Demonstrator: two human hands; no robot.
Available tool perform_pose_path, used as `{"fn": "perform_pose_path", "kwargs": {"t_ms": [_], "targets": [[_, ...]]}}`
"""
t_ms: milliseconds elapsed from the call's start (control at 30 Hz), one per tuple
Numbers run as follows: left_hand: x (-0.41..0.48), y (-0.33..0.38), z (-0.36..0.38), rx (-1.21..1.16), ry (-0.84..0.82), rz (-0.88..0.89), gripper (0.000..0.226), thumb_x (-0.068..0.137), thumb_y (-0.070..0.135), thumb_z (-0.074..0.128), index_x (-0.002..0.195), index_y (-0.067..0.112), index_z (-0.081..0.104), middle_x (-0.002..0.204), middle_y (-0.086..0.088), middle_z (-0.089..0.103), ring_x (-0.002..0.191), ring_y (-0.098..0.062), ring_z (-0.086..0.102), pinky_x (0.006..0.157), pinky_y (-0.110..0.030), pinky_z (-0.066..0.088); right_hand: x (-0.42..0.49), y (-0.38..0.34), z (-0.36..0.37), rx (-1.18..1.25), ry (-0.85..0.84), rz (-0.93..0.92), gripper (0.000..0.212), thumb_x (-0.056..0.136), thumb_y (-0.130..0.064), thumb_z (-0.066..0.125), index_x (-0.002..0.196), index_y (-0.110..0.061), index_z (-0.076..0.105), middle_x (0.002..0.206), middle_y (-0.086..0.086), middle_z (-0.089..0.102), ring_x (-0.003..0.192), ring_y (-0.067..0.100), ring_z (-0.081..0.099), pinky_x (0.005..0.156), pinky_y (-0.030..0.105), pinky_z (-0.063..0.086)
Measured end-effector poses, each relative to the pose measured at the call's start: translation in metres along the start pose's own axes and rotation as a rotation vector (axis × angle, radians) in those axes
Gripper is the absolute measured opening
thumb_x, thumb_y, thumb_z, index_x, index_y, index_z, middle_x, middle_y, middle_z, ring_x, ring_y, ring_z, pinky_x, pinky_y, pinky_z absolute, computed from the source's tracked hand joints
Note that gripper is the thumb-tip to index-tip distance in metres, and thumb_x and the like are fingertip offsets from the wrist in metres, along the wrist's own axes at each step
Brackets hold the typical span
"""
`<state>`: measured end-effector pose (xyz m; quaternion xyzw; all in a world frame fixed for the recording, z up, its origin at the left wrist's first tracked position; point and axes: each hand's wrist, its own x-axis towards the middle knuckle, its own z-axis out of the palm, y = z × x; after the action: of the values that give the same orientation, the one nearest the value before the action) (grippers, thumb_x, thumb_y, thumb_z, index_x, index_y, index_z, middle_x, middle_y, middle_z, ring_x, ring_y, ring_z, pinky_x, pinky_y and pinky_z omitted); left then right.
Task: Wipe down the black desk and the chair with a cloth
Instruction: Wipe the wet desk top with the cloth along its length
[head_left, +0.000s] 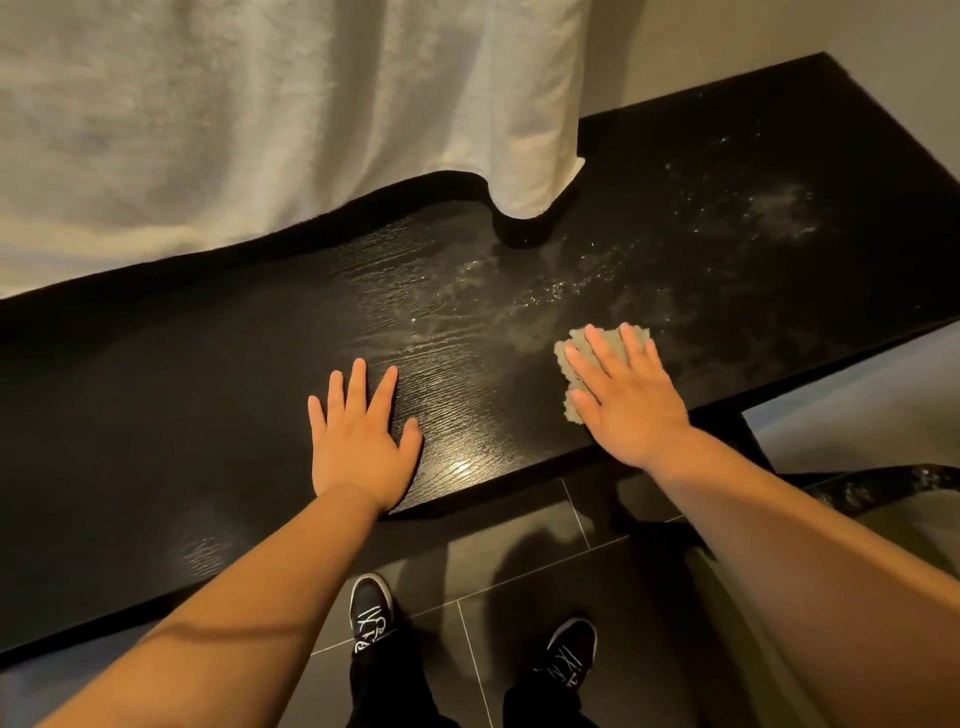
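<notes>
Roughly half done, I'd say: black wood-grain desk (208, 389) glossy on left, dusty smears (779, 208) on right. Right hand (628, 400) presses grey ragged-edged cloth (571, 345) flat near front edge, fingers (602, 353) straight, apart. Left hand (358, 436) flat on desk, fingers spread. Chair not clearly visible, presumably pending

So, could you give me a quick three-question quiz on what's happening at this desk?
1. True or false: the left hand is holding the cloth.
2. The pale smears on the black desk lie mostly: A) at its left end, B) beyond the right hand, C) under the left hand.
3. Fill in: the right hand presses the cloth with ____ fingers.

Key: 1 false, it lies flat on bare desk; 2 B; 3 straight.
</notes>
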<state>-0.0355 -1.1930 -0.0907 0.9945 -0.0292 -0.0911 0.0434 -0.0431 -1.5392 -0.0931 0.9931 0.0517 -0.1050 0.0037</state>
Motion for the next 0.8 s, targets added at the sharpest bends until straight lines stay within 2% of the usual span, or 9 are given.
{"fn": "perform_pose_path", "kwargs": {"t_ms": [67,167,267,367,433,567,633,733,800], "targets": [[0.000,0.000,0.001,0.006,0.000,-0.001,0.072,0.102,0.063,0.026,0.168,0.037,0.013,0.178,-0.003,0.002,0.163,-0.031,-0.003,0.131,-0.058,0.002,0.003,-0.025,-0.007,0.001,0.022,0.008,0.066,0.103,-0.047,0.015,0.165,-0.025,0.023,0.172,0.011,0.017,0.155,0.047,0.014,0.125,0.064,0.008],[0.001,0.000,0.001,0.011,0.000,-0.003,0.073,0.100,0.064,0.023,0.168,0.038,0.012,0.178,-0.003,0.001,0.163,-0.031,-0.004,0.131,-0.058,0.002,0.004,-0.075,-0.006,-0.002,0.009,-0.225,0.061,0.103,-0.043,0.022,0.161,-0.027,0.023,0.167,0.012,0.021,0.150,0.050,0.023,0.120,0.066,0.012],[0.002,0.000,0.002,0.018,0.004,-0.008,0.074,0.099,0.065,0.021,0.168,0.038,0.013,0.178,-0.002,0.002,0.163,-0.031,-0.002,0.131,-0.058,0.003,-0.006,-0.099,0.002,0.080,-0.016,-0.352,0.062,0.106,-0.052,0.025,0.164,-0.033,0.021,0.173,0.005,0.017,0.158,0.044,0.008,0.126,0.063,0.009],[0.002,0.000,0.003,0.018,0.007,-0.006,0.074,0.100,0.065,0.022,0.168,0.038,0.014,0.178,-0.002,0.003,0.163,-0.031,-0.001,0.131,-0.058,0.004,0.001,-0.069,0.002,0.022,0.015,-0.436,0.064,0.106,-0.057,0.029,0.164,-0.031,0.028,0.173,0.003,0.021,0.158,0.040,0.010,0.127,0.060,0.010],[0.003,-0.001,0.004,0.027,0.009,-0.007,0.074,0.099,0.065,0.022,0.168,0.038,0.015,0.178,-0.003,0.005,0.163,-0.032,0.001,0.131,-0.059,0.005,0.016,-0.038,-0.001,0.011,0.043,-0.357,0.065,0.105,-0.056,0.031,0.163,-0.026,0.032,0.171,0.007,0.026,0.156,0.043,0.016,0.125,0.062,0.014],[0.003,-0.001,0.004,0.026,0.016,-0.012,0.077,0.097,0.066,0.020,0.168,0.037,0.017,0.178,-0.003,0.007,0.163,-0.032,0.002,0.130,-0.059,0.007,0.032,-0.007,-0.007,0.042,-0.029,-0.081,0.074,0.101,-0.059,0.011,0.167,-0.024,0.019,0.174,0.005,0.010,0.159,0.038,0.003,0.130,0.052,0.001],[0.003,-0.001,0.004,0.021,0.016,-0.014,0.077,0.096,0.067,0.021,0.168,0.038,0.017,0.178,-0.003,0.007,0.163,-0.032,0.002,0.130,-0.058,0.007,0.033,-0.020,-0.014,0.012,0.021,-0.044,0.072,0.102,-0.053,0.015,0.165,-0.019,0.025,0.171,0.012,0.020,0.156,0.043,0.013,0.129,0.056,0.005],[0.003,-0.002,0.005,0.019,0.018,-0.014,0.077,0.096,0.067,0.021,0.168,0.039,0.015,0.178,-0.002,0.006,0.163,-0.031,0.001,0.131,-0.058,0.006,0.029,-0.064,-0.019,-0.018,0.035,-0.198,0.064,0.103,-0.050,0.024,0.160,-0.020,0.026,0.165,0.017,0.026,0.146,0.045,0.023,0.124,0.061,0.009],[0.003,-0.001,0.004,0.019,0.018,-0.014,0.078,0.096,0.068,0.020,0.168,0.039,0.014,0.178,-0.002,0.006,0.163,-0.031,0.001,0.131,-0.058,0.006,0.027,-0.101,-0.018,0.042,-0.014,-0.336,0.066,0.106,-0.056,0.018,0.165,-0.027,0.015,0.173,0.011,0.009,0.156,0.044,0.004,0.126,0.060,0.001]]}}
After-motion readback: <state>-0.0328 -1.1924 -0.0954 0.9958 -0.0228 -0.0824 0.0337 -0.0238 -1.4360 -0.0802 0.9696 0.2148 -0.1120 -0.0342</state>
